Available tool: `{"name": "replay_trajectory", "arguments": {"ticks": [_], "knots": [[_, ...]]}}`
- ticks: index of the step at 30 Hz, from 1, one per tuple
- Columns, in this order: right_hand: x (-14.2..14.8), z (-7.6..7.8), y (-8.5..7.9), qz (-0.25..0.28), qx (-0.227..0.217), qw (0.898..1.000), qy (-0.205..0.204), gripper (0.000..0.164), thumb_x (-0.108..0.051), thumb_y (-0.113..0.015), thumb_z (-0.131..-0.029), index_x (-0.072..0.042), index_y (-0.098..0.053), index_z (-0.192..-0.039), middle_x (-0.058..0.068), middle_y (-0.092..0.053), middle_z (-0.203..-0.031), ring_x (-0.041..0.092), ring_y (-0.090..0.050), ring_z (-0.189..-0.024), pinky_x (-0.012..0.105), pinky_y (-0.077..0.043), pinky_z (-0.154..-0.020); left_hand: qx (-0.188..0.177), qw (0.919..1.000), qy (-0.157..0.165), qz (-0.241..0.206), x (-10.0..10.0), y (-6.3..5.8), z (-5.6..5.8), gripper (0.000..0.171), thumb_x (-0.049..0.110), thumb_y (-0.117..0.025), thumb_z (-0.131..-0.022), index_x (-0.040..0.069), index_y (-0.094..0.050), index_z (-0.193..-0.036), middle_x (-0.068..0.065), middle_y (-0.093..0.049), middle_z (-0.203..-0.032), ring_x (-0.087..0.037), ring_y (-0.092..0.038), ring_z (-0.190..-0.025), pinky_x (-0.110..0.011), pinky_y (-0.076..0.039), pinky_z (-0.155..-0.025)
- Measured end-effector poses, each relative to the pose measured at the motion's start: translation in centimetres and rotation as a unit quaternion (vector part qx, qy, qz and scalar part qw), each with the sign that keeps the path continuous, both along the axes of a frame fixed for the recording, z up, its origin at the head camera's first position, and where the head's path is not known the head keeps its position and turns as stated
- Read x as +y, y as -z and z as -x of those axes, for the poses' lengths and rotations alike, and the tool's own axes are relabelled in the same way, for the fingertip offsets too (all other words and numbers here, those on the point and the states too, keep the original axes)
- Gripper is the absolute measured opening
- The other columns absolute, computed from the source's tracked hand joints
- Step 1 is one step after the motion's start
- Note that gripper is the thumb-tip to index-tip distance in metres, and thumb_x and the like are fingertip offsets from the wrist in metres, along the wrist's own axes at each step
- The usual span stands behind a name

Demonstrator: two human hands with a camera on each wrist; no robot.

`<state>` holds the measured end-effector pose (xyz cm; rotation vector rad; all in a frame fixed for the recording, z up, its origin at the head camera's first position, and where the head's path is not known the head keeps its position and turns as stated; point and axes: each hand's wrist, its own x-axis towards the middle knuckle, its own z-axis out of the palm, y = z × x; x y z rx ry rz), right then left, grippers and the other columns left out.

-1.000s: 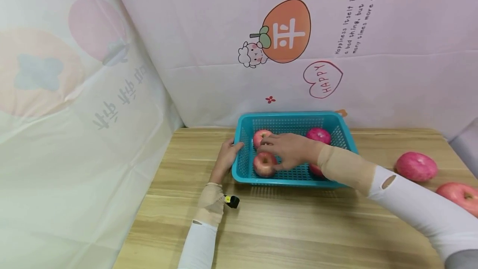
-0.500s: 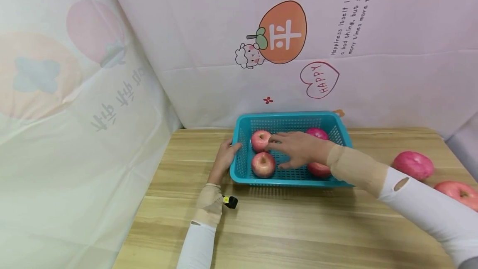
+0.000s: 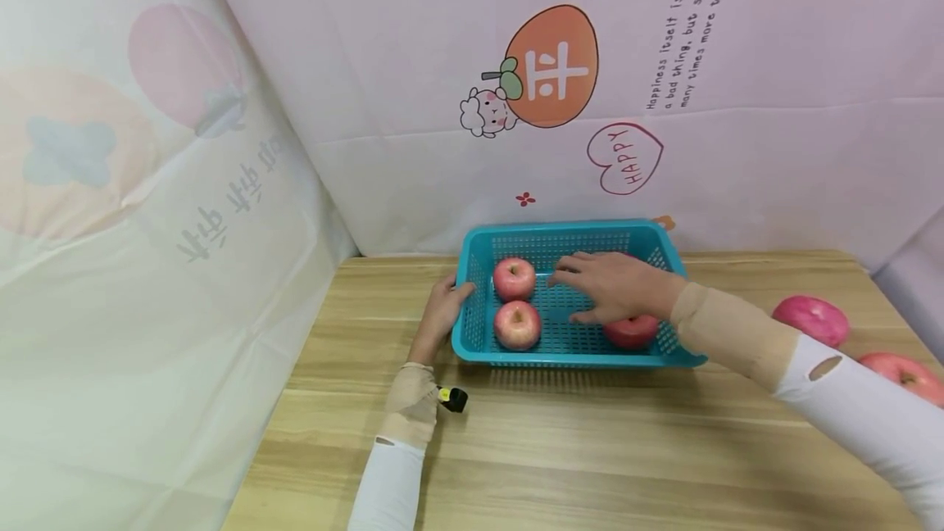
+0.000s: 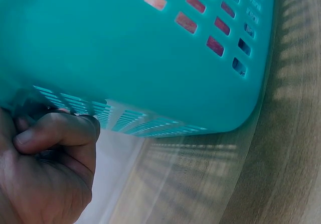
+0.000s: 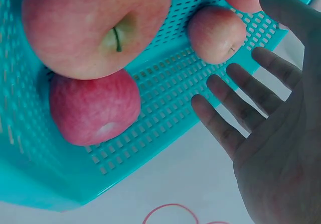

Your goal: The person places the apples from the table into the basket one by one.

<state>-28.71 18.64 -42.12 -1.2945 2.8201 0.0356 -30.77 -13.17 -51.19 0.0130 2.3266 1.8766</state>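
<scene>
A teal perforated basket (image 3: 575, 361) stands on the wooden table against the back cloth. My left hand (image 3: 442, 310) grips its left rim, the thumb over the edge; the left wrist view shows curled fingers (image 4: 60, 133) against the basket's side. Two apples, one at the back (image 3: 514, 279) and one in front (image 3: 517, 326), lie in the left half. On the right sit a red apple (image 3: 632, 333) and a pinker apple (image 5: 95, 108), mostly hidden behind my right hand in the head view. My right hand (image 3: 615, 285) hovers over the basket with spread fingers and holds nothing.
A pink apple (image 3: 811, 319) and a red apple (image 3: 903, 375) lie on the table (image 3: 590, 449) to the right of the basket. A printed cloth (image 3: 413, 146) rises behind, and a pale cloth (image 3: 147, 334) hangs at the left.
My right hand has let go of the front-left apple and moved right and away from the left pair, fingers spread. My left hand keeps its grip on the basket. The view has shifted slightly.
</scene>
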Motion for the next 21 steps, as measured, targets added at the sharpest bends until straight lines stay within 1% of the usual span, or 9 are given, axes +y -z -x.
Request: {"name": "replay_trajectory", "arguments": {"ticks": [5, 10, 14, 18, 21], "knots": [[0.8, -0.1, -0.2, 0.013, -0.001, 1.0, 0.02, 0.062, -0.05, -0.079, -0.093, -0.019, -0.062, -0.143, 0.007, -0.062, -0.142, 0.034, -0.06, -0.135, 0.057, -0.053, -0.111, 0.0, 1.0, 0.004, -0.002, -0.1, 0.0, 0.0, 0.047, 0.025, -0.056, -0.106, 0.003, -0.061, -0.147, -0.027, -0.068, -0.137, -0.04, -0.073, -0.115, -0.05, -0.064, -0.091], [1.5, -0.2, -0.1, 0.019, 0.011, 1.0, 0.018, 0.057, -0.046, -0.079, -0.094, -0.017, -0.063, -0.14, 0.009, -0.064, -0.138, 0.034, -0.062, -0.131, 0.057, -0.053, -0.11, 0.012, 0.9998, 0.009, -0.014, -0.1, 0.2, 0.1, 0.048, 0.024, -0.056, -0.105, -0.002, -0.062, -0.144, -0.031, -0.069, -0.133, -0.044, -0.074, -0.112, -0.046, -0.065, -0.086], [2.1, -0.3, 0.0, 0.028, 0.015, 0.999, 0.03, 0.053, -0.044, -0.08, -0.093, -0.017, -0.064, -0.136, 0.008, -0.065, -0.134, 0.035, -0.063, -0.13, 0.056, -0.055, -0.108, 0.015, 0.9996, 0.007, -0.023, 0.0, 0.1, 0.0, 0.047, 0.022, -0.057, -0.103, -0.006, -0.063, -0.141, -0.033, -0.069, -0.131, -0.046, -0.073, -0.111, -0.045, -0.065, -0.085], [2.7, -0.4, 0.0, 0.045, 0.017, 0.998, 0.044, 0.052, -0.041, -0.082, -0.092, -0.017, -0.065, -0.134, 0.007, -0.066, -0.132, 0.034, -0.064, -0.128, 0.056, -0.057, -0.105, 0.012, 0.9998, -0.001, -0.018, 0.1, 0.1, -0.2, 0.047, 0.022, -0.058, -0.102, -0.006, -0.063, -0.14, -0.032, -0.069, -0.131, -0.044, -0.073, -0.111, -0.045, -0.065, -0.086], [3.2, -0.4, 0.0, 0.05, 0.02, 0.997, 0.05, 0.051, -0.04, -0.082, -0.092, -0.017, -0.065, -0.135, 0.007, -0.066, -0.131, 0.033, -0.065, -0.125, 0.055, -0.058, -0.102, 0.01, 0.9998, 0.0, -0.016, 0.0, 0.1, -0.2, 0.047, 0.022, -0.058, -0.103, -0.004, -0.063, -0.141, -0.03, -0.07, -0.131, -0.043, -0.074, -0.111, -0.046, -0.065, -0.086]]}}
